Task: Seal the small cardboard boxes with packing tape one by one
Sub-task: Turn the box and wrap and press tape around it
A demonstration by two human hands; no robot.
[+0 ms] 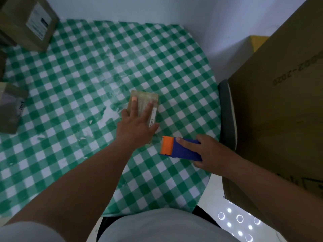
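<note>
Head view: a person worked at the checked table [73,70].
Small box [148,99]: mid-table, toward its right edge.
Left hand [136,124]: fingers straight, pressing the box top.
Right hand [212,152]: gripped the tape dispenser [180,149] (blue, orange-tipped), just beside the box.

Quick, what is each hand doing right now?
Left hand: open, straight fingers pressing on the small brown cardboard box.
Right hand: holding the blue and orange tape dispenser.

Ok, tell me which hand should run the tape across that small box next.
Right, probably: the right hand already grips the tape dispenser beside the small box, while the left hand presses flat on it.
</note>
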